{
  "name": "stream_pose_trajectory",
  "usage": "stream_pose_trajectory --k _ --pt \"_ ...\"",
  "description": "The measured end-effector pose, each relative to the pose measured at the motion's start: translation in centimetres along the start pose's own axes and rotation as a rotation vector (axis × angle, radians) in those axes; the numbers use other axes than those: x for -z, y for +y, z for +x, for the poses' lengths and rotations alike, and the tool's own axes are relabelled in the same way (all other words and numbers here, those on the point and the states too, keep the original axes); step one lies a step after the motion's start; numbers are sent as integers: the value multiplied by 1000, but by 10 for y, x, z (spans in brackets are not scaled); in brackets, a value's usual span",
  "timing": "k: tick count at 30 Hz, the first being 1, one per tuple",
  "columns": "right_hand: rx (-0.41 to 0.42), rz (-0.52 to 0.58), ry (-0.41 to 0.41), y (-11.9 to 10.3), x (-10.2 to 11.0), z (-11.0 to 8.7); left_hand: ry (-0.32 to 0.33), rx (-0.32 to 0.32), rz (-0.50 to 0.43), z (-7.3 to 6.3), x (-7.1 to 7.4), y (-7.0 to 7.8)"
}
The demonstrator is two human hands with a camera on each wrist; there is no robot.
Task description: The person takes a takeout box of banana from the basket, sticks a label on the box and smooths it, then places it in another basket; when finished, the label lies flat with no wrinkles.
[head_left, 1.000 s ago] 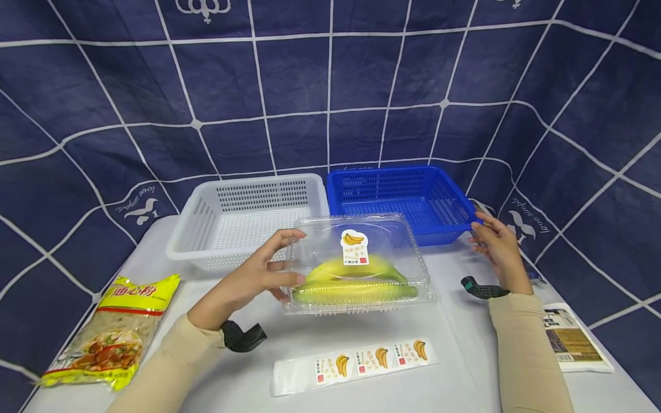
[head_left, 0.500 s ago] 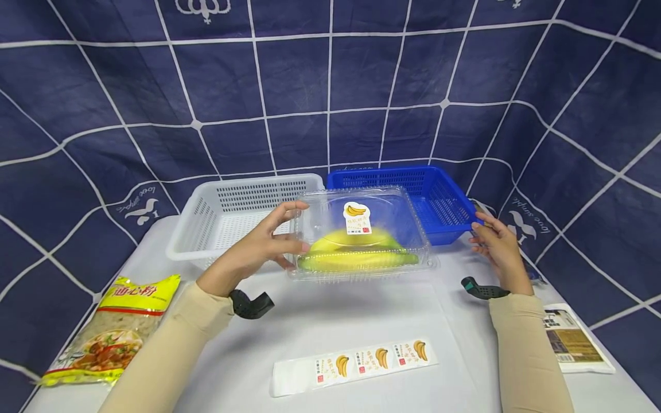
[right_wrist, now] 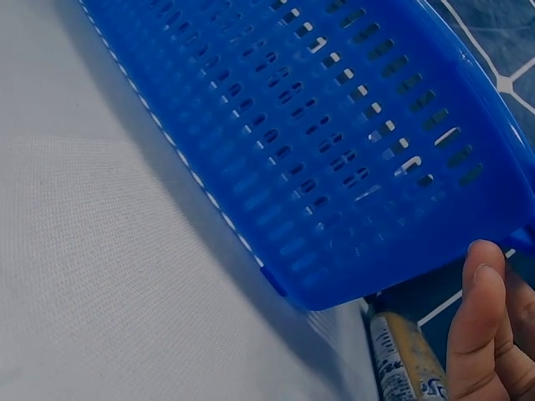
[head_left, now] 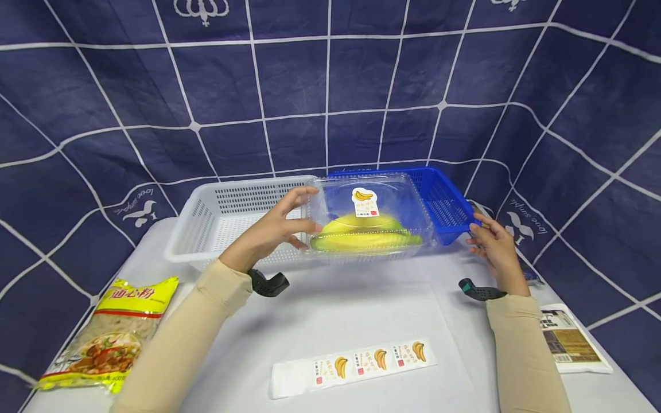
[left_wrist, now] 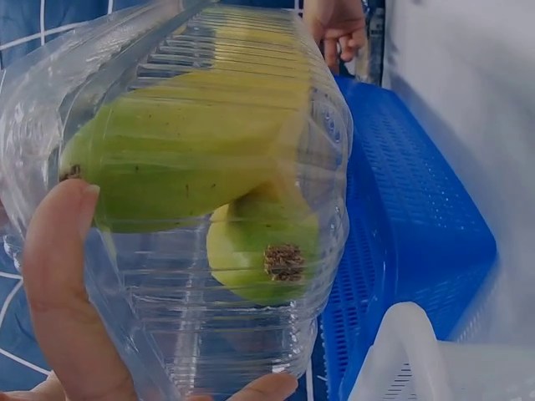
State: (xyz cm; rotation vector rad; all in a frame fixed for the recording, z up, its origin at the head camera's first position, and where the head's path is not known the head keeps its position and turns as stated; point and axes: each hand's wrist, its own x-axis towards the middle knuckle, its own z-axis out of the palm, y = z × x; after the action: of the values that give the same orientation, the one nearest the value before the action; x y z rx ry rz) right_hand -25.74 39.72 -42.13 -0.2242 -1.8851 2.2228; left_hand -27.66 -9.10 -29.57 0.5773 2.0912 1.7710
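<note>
My left hand (head_left: 271,232) grips the left end of a clear plastic clamshell box (head_left: 369,212), its thumb and fingers spread around the side. Inside lie green-yellow bananas (head_left: 361,232), and a banana sticker (head_left: 365,202) is on the lid. The box is held up, tilted toward me, overlapping the front of the blue basket (head_left: 446,206) in the head view. In the left wrist view, the banana ends (left_wrist: 263,251) press close to the clear wall. My right hand (head_left: 498,249) holds the front right corner of the blue basket, thumb against its rim in the right wrist view.
A white basket (head_left: 181,244) stands left of the blue one. A strip of banana stickers (head_left: 353,367) lies at the front of the white table (head_left: 248,367). A yellow food bag (head_left: 116,332) is at left, a white-and-brown packet (head_left: 573,338) at right. Dark checked cloth hangs behind.
My left hand has lifted the box of bananas up and away from me, slightly to the right, until it overlaps the blue basket. My right hand has stayed at the basket's corner.
</note>
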Motion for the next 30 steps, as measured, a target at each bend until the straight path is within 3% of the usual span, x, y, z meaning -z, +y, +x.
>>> stream_pose_trajectory --k 14,30 --pt "-25 -9 13 -4 -4 -4 17 17 -62 40 -6 2" --pt "16 -5 7 2 -1 -2 39 31 -82 91 -13 3"
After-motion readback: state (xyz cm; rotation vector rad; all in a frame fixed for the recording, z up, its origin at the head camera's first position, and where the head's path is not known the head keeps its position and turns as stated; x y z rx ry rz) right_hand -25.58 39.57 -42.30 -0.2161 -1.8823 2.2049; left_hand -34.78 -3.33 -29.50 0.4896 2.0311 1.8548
